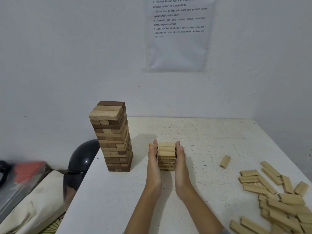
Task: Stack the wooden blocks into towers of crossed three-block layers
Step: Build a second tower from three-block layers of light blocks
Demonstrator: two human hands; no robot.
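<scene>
A tall mixed-brown tower [113,137] stands left of a short pale tower [166,155] (numbered ends), loose blocks [276,198] heaped right.

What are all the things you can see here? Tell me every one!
Tall tower: one, mixed brown and pale wood, table's left edge.
Short tower: one, pale wood, table middle, between the hands.
Lone block: one, pale, right of the short tower.
Loose blocks: a pile, too many to count, pale, right.
Table: one, white, speckled.
Paper sheet: one, printed, on wall.
Helmet: one, black, left of table.
Left hand: flat against short tower.
Right hand: flat against its other side.
</scene>
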